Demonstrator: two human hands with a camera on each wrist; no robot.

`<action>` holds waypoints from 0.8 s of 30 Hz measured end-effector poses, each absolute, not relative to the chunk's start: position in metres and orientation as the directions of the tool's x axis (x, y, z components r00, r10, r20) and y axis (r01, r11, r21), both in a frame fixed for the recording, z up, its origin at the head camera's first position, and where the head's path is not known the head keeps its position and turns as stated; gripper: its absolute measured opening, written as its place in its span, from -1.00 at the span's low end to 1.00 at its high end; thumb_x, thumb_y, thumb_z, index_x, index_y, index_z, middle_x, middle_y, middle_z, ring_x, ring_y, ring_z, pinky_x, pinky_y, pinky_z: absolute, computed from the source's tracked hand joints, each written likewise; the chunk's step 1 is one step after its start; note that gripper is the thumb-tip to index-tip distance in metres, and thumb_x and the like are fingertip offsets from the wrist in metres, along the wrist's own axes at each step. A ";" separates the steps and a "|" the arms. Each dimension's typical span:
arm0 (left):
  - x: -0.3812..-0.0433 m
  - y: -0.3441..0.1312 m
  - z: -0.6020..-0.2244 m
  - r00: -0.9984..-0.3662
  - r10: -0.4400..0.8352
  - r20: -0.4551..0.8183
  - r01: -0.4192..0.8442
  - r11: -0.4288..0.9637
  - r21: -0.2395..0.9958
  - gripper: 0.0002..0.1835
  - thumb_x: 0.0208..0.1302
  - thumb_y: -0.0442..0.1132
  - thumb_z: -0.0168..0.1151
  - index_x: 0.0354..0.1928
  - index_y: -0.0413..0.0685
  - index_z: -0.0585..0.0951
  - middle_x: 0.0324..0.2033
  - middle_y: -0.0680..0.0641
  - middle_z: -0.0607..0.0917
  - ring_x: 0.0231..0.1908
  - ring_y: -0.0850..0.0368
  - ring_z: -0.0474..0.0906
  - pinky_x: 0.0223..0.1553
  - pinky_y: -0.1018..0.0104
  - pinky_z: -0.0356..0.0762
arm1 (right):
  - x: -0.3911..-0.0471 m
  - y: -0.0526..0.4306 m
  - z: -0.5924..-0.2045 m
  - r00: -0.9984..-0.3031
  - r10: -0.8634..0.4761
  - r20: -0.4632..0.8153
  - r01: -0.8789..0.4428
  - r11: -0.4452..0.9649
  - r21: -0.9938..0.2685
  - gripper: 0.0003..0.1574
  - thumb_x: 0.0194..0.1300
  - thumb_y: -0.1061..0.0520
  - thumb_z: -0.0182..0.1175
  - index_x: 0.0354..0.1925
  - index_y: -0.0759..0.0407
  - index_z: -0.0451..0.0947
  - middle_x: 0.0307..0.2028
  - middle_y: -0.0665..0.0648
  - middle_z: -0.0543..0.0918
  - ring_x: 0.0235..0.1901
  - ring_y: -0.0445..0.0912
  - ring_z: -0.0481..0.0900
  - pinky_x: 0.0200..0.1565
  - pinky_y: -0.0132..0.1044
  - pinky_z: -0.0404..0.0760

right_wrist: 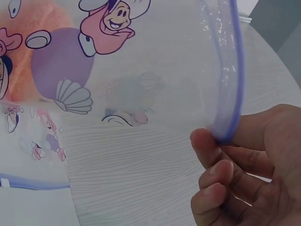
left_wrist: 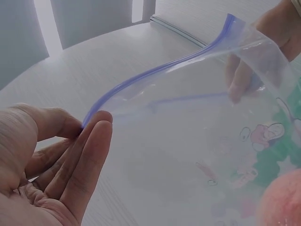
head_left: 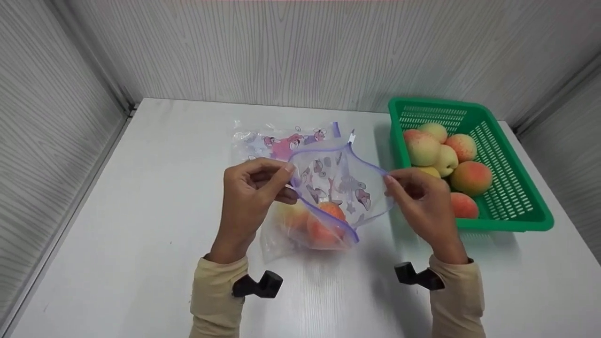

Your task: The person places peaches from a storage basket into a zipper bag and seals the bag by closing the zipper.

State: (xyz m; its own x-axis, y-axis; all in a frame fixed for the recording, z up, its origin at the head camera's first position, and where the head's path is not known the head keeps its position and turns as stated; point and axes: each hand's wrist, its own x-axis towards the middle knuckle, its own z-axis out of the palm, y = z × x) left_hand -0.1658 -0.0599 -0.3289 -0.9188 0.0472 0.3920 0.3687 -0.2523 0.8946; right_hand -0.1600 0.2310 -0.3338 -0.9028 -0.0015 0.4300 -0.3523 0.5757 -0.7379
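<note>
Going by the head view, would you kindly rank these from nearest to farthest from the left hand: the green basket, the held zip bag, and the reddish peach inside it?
From the left hand:
1. Zip bag: pinched by that hand at its left edge.
2. Reddish peach: right of the hand, low in the bag.
3. Green basket: farther right, past the bag.

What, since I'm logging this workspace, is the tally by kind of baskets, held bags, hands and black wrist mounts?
Green basket: 1
Held bag: 1
Left hand and right hand: 2
Black wrist mounts: 2
Total: 6
</note>
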 end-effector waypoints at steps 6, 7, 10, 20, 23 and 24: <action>-0.164 -0.056 -0.331 -0.927 0.066 0.369 0.341 -0.265 0.902 -0.88 0.33 -0.42 0.30 -0.21 -0.40 0.72 -0.44 -0.24 0.73 -0.51 -0.18 0.74 -0.41 -0.03 0.75 | -0.157 0.260 -0.324 -0.876 0.096 0.472 -0.325 0.607 -0.726 -0.79 0.37 0.20 0.33 -0.07 0.26 0.72 -0.28 0.08 0.71 -0.46 -0.16 0.54 -0.39 -0.50 0.54; -0.165 -0.055 -0.331 -0.927 0.068 0.368 0.338 -0.267 0.902 -0.88 0.33 -0.42 0.30 -0.21 -0.39 0.72 -0.44 -0.24 0.73 -0.51 -0.18 0.74 -0.40 -0.03 0.75 | -0.159 0.268 -0.322 -0.865 0.129 0.484 -0.308 0.625 -0.717 -0.76 0.37 0.19 0.33 -0.03 0.25 0.71 -0.26 0.08 0.70 -0.44 -0.19 0.55 -0.38 -0.51 0.54; -0.167 -0.053 -0.331 -0.929 0.075 0.362 0.329 -0.282 0.901 -0.88 0.33 -0.43 0.31 -0.21 -0.40 0.72 -0.44 -0.24 0.73 -0.50 -0.18 0.74 -0.39 -0.03 0.75 | -0.169 0.295 -0.314 -0.859 0.188 0.476 -0.222 0.703 -0.676 -0.57 0.37 0.12 0.34 0.14 0.25 0.61 -0.13 0.14 0.70 -0.32 -0.29 0.57 -0.26 -0.55 0.53; -0.166 -0.052 -0.330 -0.932 0.065 0.356 0.320 -0.310 0.895 -0.88 0.34 -0.44 0.30 -0.20 -0.42 0.72 -0.44 -0.24 0.74 -0.50 -0.16 0.75 -0.39 -0.02 0.76 | -0.229 0.330 -0.284 -0.998 -0.061 0.030 -0.067 0.864 -0.498 0.06 0.40 -0.09 0.30 0.54 0.35 0.01 0.39 0.55 0.23 0.29 0.45 0.29 0.16 0.41 0.39; -0.165 -0.051 -0.330 -0.935 0.061 0.350 0.315 -0.315 0.895 -0.88 0.33 -0.45 0.30 -0.20 -0.43 0.71 -0.44 -0.24 0.74 -0.50 -0.15 0.75 -0.39 -0.01 0.76 | -0.248 0.334 -0.284 -0.986 -0.125 -0.108 -0.061 0.884 -0.464 0.10 0.40 -0.10 0.29 0.54 0.40 -0.05 0.42 0.56 0.17 0.33 0.45 0.22 0.23 0.42 0.29; -0.165 -0.051 -0.330 -0.935 0.060 0.350 0.314 -0.316 0.895 -0.88 0.33 -0.45 0.31 -0.20 -0.44 0.71 -0.45 -0.24 0.74 -0.50 -0.15 0.75 -0.40 0.00 0.76 | -0.253 0.335 -0.284 -0.979 -0.138 -0.150 -0.055 0.888 -0.456 0.12 0.41 -0.12 0.29 0.54 0.42 -0.08 0.42 0.57 0.15 0.33 0.45 0.20 0.25 0.42 0.28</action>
State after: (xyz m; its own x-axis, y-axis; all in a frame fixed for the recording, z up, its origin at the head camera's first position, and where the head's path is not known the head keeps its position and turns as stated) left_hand -0.1652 -0.0507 -0.3302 -0.9349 0.0603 0.3497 0.3144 -0.3159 0.8952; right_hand -0.2526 0.3353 -0.2843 -0.9789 -0.1380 -0.1504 -0.0551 0.8882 -0.4562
